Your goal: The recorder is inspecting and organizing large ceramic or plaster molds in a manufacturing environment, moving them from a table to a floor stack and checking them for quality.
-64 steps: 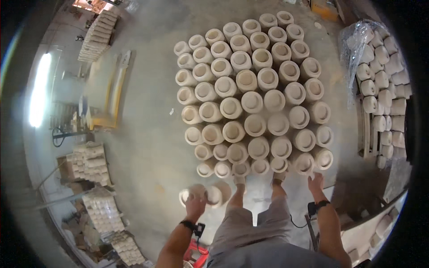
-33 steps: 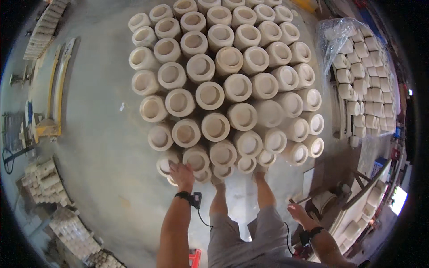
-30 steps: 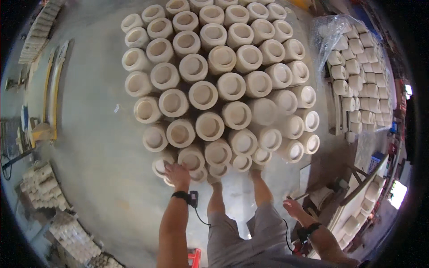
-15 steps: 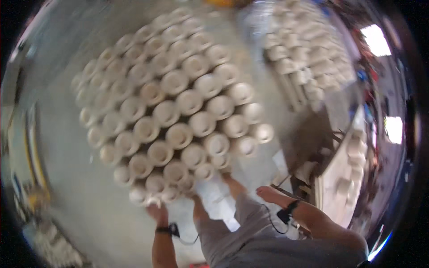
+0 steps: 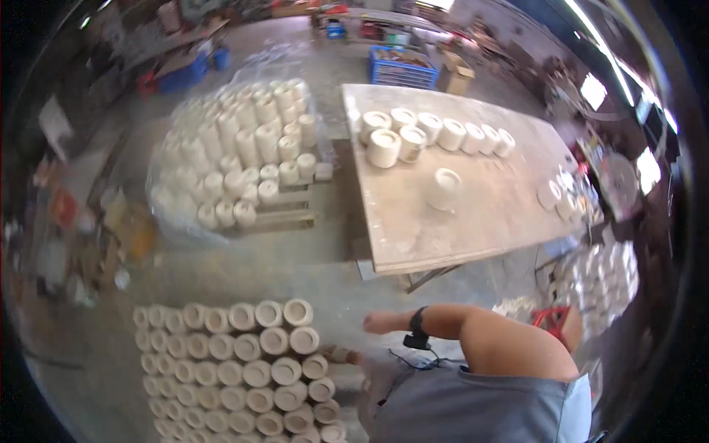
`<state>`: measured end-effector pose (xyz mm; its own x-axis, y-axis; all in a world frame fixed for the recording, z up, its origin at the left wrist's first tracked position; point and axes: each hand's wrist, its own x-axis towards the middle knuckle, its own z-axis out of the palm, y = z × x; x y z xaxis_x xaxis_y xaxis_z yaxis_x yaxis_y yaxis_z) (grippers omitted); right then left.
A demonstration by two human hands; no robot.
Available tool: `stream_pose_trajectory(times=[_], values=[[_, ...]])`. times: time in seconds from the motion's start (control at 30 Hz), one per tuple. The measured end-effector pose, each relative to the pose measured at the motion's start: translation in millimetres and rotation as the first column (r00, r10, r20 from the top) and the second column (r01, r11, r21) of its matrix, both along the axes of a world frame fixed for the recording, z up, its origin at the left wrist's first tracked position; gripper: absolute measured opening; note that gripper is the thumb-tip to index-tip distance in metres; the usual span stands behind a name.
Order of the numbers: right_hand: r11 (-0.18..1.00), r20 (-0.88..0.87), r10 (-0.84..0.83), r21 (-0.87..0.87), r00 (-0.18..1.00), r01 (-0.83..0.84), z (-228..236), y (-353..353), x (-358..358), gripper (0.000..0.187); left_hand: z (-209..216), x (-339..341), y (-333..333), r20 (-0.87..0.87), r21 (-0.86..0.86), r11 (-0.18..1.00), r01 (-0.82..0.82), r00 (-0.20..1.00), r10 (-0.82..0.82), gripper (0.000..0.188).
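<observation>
My right hand (image 5: 380, 323) hangs low beside my body, its fingers looking loosely curled with nothing seen in them. A dark wrist strap (image 5: 418, 329) with a small black device and cable is on that arm. To the left of the hand, on the floor, stand rows of pale round moulds (image 5: 258, 373) with hollowed tops. Ahead of me is a wooden table (image 5: 391, 229). A single pale pot-like piece (image 5: 444, 190) stands near its middle, and several white cylindrical pieces (image 5: 452, 134) are grouped toward its far side. My left hand is out of sight.
A pallet (image 5: 284, 218) with many tall white cylinders (image 5: 251, 148) stands left of the table. Farther back are a blue crate (image 5: 402, 71) and a cardboard box (image 5: 458, 71). A red stool-like thing (image 5: 552, 323) and more stacked pale pieces (image 5: 598, 284) are at the right.
My view has swung up and to the right, bringing the table into the middle. The floor moulds now lie lower left, and my left hand has gone out of view.
</observation>
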<state>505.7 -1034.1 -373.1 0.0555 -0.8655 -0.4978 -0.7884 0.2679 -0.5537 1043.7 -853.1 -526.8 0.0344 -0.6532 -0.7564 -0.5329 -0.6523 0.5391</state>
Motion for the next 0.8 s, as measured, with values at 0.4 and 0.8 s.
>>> stream_pose_trajectory(times=[0.4, 0.8], values=[[0.696, -0.355, -0.419, 0.466, 0.836, 0.547, 6, 419, -109, 0.049, 70, -91, -200, 0.130, -0.211, 0.862, 0.462, 0.887, -0.443, 0.024], [0.436, -0.105, -0.887, 0.134, 0.451, 0.890, -5, 522, -153, 0.041, 93, -217, -124, 0.176, 0.049, 0.521, 0.852, 0.507, -0.844, 0.029]])
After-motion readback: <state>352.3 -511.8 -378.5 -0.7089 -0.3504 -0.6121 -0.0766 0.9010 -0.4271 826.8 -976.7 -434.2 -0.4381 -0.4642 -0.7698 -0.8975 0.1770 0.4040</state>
